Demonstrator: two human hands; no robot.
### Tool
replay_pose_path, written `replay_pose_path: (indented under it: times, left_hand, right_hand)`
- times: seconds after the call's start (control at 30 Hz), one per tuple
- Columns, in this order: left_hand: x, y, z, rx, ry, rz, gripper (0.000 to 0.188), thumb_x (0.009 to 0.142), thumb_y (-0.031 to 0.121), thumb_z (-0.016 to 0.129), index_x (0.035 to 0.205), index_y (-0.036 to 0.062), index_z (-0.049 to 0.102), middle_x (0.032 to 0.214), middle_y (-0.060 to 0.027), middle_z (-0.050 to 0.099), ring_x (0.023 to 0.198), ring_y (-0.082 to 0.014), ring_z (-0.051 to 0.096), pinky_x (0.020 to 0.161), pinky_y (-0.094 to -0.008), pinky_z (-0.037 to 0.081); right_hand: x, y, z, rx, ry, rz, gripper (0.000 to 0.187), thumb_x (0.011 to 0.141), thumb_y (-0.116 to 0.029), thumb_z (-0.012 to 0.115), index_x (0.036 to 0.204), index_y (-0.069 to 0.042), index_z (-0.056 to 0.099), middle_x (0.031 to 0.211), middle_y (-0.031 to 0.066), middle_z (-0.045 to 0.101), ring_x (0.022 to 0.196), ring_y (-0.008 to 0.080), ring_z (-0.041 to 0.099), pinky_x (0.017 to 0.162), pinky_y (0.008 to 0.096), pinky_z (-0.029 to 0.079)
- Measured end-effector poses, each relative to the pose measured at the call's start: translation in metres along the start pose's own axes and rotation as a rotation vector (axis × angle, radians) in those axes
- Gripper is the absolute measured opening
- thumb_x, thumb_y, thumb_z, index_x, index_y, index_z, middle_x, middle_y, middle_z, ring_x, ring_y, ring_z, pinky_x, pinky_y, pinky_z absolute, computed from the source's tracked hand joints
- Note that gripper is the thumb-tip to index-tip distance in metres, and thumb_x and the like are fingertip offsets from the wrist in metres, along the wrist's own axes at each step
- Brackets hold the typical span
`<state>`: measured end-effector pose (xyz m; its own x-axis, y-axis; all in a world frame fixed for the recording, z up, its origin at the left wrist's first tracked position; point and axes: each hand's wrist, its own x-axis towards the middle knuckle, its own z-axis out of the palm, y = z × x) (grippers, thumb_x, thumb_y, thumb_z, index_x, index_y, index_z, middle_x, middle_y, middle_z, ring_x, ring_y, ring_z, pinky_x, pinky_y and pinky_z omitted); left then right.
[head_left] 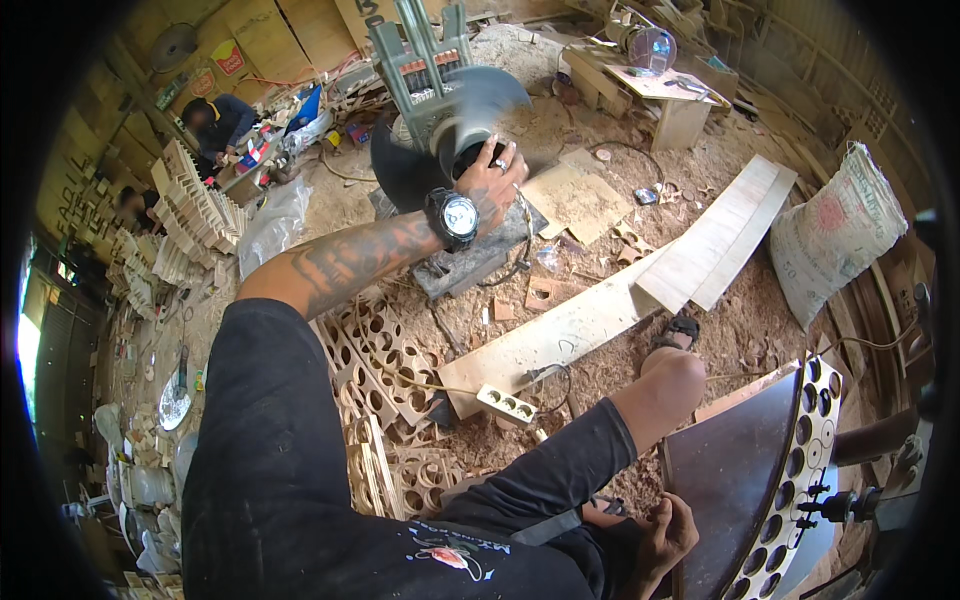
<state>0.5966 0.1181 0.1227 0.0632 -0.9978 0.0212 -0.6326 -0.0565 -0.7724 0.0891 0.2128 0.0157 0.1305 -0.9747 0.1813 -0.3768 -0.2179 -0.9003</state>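
Observation:
My left hand [492, 182], with a black watch at its wrist, reaches up to a grey-green machine [425, 120]. Its fingers are curled over a dark round hub [473, 155] at the machine's front. Dark blade-like shapes [490, 92] stand around that hub, partly smeared. Close to my bent knee, my right hand [672, 532] has its fingers curled in; whatever may be in them is hidden. Beside it lies a dark panel [730, 470], bordered by a pale curved strip with round holes [792, 480]. A black chuck [845, 505] with a bit points at the strip.
Long pale boards [575, 345] lie across the sawdust floor, near a white power strip [505, 403]. A full sack [840, 235] leans at right. Perforated wood offcuts [375, 365] sit below my left arm. A low table [670, 85] stands behind; another person [220, 125] sits far left.

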Motion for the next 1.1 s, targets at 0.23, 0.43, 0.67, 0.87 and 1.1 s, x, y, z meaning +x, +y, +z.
replay_pose_path:
  times: [0.23,0.43,0.67,0.87,1.1]
  left_hand:
    - [0.008,0.008,0.011,-0.033,0.025,0.174,0.072,0.082,0.043,0.061,0.134,-0.003,0.047,0.137,-0.0195,0.043,0.134,-0.0346,0.035,0.111,-0.0561,0.021]
    - [0.003,0.002,0.017,-0.031,-0.007,0.256,0.065,0.081,0.045,0.062,0.126,-0.0018,0.056,0.13,-0.0157,0.053,0.134,-0.0326,0.036,0.113,-0.0535,0.022]
    - [-0.006,-0.002,0.017,-0.042,0.094,0.213,0.064,0.08,0.044,0.065,0.125,-0.0004,0.058,0.127,-0.0142,0.055,0.132,-0.0307,0.04,0.116,-0.0512,0.02]
    - [-0.009,-0.007,0.022,-0.211,-0.003,0.242,0.054,0.082,0.039,0.063,0.119,-0.0013,0.059,0.129,-0.0132,0.053,0.133,-0.0294,0.038,0.113,-0.0443,0.026]
    - [-0.032,-0.001,0.028,-0.232,0.122,0.081,0.055,0.084,0.039,0.062,0.118,-0.0047,0.058,0.128,-0.0177,0.052,0.128,-0.0304,0.043,0.11,-0.0423,0.031]
  right_hand:
    - [-0.001,0.0,-0.003,-0.021,0.016,-0.03,0.018,0.093,-0.014,0.061,0.094,0.003,0.067,0.066,0.0042,0.061,0.06,0.0109,0.057,0.057,0.0241,0.046]
    - [-0.004,0.0,-0.003,-0.004,0.029,0.025,0.019,0.093,-0.014,0.062,0.09,0.004,0.067,0.071,0.0079,0.064,0.062,0.0125,0.059,0.058,0.0246,0.045]
    - [-0.003,-0.002,-0.001,0.021,0.02,0.031,0.018,0.093,-0.012,0.062,0.09,0.005,0.067,0.072,0.0084,0.064,0.062,0.0123,0.059,0.057,0.0245,0.045]
    - [-0.001,-0.003,-0.001,0.01,0.027,0.009,0.018,0.093,-0.012,0.062,0.09,0.005,0.067,0.072,0.0086,0.064,0.062,0.0121,0.059,0.056,0.0241,0.045]
    - [0.0,-0.002,0.0,0.004,0.016,0.034,0.016,0.092,-0.01,0.061,0.091,0.005,0.067,0.073,0.0089,0.065,0.062,0.0128,0.06,0.057,0.0246,0.045]
